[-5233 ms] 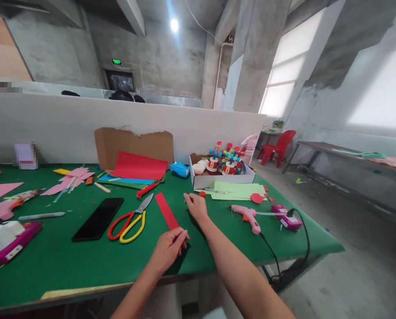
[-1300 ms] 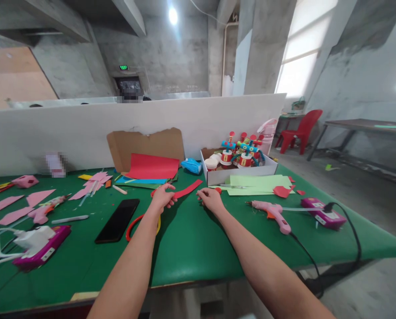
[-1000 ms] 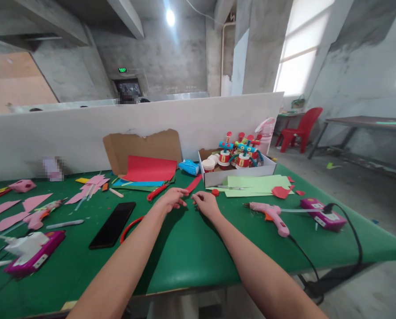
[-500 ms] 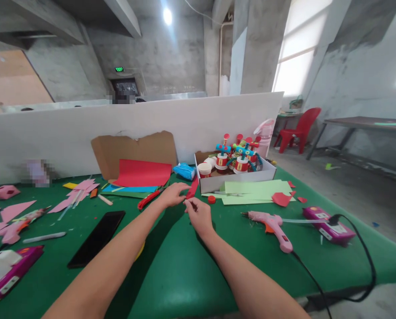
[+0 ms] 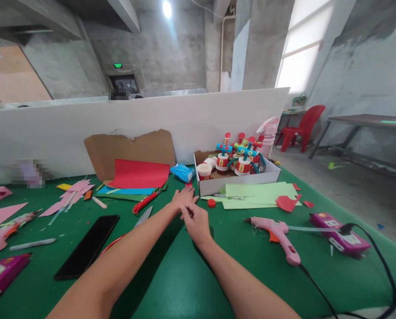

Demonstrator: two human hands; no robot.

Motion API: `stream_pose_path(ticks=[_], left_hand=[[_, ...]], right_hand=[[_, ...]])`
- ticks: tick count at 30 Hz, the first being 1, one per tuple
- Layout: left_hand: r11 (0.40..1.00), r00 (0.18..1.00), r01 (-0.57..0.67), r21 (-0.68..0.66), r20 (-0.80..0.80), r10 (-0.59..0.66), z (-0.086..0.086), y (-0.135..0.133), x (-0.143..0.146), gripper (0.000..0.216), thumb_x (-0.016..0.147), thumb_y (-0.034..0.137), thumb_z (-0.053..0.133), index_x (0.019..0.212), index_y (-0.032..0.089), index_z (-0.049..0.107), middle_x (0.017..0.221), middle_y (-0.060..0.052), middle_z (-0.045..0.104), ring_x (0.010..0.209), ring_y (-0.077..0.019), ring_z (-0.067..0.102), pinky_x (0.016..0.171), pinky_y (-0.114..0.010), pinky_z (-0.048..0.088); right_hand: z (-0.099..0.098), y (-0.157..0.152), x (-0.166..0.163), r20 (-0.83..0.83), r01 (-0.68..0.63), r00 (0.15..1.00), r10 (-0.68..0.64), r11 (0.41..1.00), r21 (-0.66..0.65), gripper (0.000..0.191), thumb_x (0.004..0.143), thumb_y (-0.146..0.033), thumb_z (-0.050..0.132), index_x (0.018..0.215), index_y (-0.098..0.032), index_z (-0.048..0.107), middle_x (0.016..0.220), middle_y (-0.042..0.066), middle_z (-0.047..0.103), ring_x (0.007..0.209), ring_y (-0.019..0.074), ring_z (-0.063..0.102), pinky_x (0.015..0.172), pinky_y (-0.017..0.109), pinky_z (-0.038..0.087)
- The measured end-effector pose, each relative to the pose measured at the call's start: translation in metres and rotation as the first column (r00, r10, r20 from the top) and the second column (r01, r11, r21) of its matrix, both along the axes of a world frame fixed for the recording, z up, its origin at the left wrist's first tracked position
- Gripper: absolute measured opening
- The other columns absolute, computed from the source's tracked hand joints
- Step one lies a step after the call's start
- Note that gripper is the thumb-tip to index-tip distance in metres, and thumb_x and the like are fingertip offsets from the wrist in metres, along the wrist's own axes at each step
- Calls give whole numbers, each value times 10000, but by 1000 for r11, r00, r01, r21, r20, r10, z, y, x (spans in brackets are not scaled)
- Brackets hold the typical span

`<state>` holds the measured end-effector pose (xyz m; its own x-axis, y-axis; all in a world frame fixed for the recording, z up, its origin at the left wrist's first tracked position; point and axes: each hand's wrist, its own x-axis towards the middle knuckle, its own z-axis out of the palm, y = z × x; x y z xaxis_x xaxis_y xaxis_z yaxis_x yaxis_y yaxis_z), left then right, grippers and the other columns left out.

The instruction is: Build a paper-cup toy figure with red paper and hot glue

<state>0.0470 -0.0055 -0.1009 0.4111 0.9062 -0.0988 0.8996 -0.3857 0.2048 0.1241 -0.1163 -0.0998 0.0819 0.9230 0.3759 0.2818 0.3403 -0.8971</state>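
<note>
Left hand (image 5: 184, 198) is flat, palm down, fingers spread, over the near part of the red paper strip (image 5: 189, 184); only a bit of strip shows past the fingertips, near the white box's front-left corner. Right hand (image 5: 196, 220) is just nearer the wearer, fingers curled, overlapping the left in view; can't tell if it pinches the strip.

Surface: green-covered table (image 5: 171, 283), smooth, slightly glossy, forearm shadows on it. White box (image 5: 237, 184) at the back holds toy robot figures and a white cup. In front of it: light green paper sheets (image 5: 254, 190) with red scraps on and around them, red cap (image 5: 211, 203) beside.

Right side: pink glue gun (image 5: 279, 232) on its side, purple power strip (image 5: 339, 233) with black plug.

Left side: scissors (image 5: 144, 216), partly behind the left forearm; black phone (image 5: 87, 246); pink paper scraps; 2nd glue gun (image 5: 9, 230).

Back: red paper sheet (image 5: 139, 173) against cardboard (image 5: 129, 148), blue packet (image 5: 182, 172) beside.

Room: white partition (image 5: 68, 128) behind table, bare concrete walls, 1 lit ceiling lamp (image 5: 166, 9), green lit sign (image 5: 118, 65) above a dark doorway, bright window right, red plastic chair (image 5: 304, 126).
</note>
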Motion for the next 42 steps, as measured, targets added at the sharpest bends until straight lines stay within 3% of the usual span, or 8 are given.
stream_pose_path(ticks=[3,9,13,16,22,28,35,42], left_hand=[[999,999,-30,35,22,29,3,6,3,500,929,352,400,1406,202,417,1540,-160,317,1423,-329,260,1069,-585,268],[967,999,-21,253,46,9,28,17,-19,356,915,260,381,1119,170,658,1151,-163,660,1151,-333,564,1001,-483,397],[918,982,-133,373,172,72,41,41,-34,518,825,77,424,1321,182,530,1414,-124,487,1251,-292,495,1018,-386,418],[938,978,-95,334,205,26,34,60,-34,692,761,19,484,1421,219,425,1492,-86,408,1286,-251,470,1028,-332,413],[933,965,-200,300,223,136,25,94,-18,305,851,201,521,1092,189,707,1116,-142,686,1102,-319,591,957,-406,446],[923,955,-244,297,238,176,28,123,-1,345,866,193,499,1165,173,668,1269,-151,614,1210,-301,529,1005,-372,409],[950,974,-144,278,207,87,30,112,-20,507,771,49,512,1248,184,621,1428,-102,497,1307,-250,460,1068,-306,364],[970,989,-42,240,147,6,32,61,-40,337,784,159,540,1069,209,711,1086,-72,714,1045,-252,622,931,-308,463]], right_hand=[[1,-1,1,-18,15,1000,-15,1000,9,278,871,-352,472,724,-198,650,565,6,638,483,123,530,517,216,423],[5,-5,-3,-79,-25,996,28,999,39,299,877,-384,466,751,-195,660,571,-5,612,495,114,513,518,211,401],[5,-6,-6,-76,-46,996,49,998,40,287,871,-370,476,735,-192,656,562,-14,586,502,109,500,515,208,382],[4,-5,-4,-76,-34,996,36,999,28,288,874,-368,473,737,-193,656,554,-17,583,496,107,495,511,207,381],[2,-4,-6,-60,-35,998,36,999,26,270,873,-352,483,721,-202,649,555,-17,593,497,107,500,509,206,383],[-1,-4,-8,-60,-48,997,49,999,6,249,873,-322,489,725,-205,651,570,-14,603,528,110,524,504,196,384],[-2,-2,-7,-33,-47,998,47,999,-16,232,866,-301,511,709,-204,651,560,-25,598,517,103,505,512,195,373],[-2,0,-6,19,-47,999,48,999,-8,248,876,-309,500,711,-208,655,550,-27,598,507,107,499,495,198,355]])
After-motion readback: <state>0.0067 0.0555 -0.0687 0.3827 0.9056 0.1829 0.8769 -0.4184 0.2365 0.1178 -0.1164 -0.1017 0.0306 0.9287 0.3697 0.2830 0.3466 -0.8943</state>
